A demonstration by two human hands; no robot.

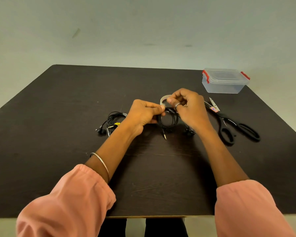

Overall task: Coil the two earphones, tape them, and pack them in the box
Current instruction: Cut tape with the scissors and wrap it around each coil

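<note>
My left hand (143,115) pinches the top of a coiled black earphone (168,119) held just above the middle of the dark table (58,151). Its jack plug (164,135) hangs down and its earbuds (189,132) lie by my right wrist. My right hand (188,106) pinches a curved strip of whitish tape (164,98) that arches over the coil's top. A second black earphone (112,122), coiled with a yellow tag, lies on the table left of my left hand. The clear plastic box (225,81) with red clips stands shut at the back right.
Black-handled scissors (236,127) lie to the right of my right hand, blades pointing away toward the box. A small thing with a red label (214,109) lies by the blades. The table's front edge runs just above my sleeves.
</note>
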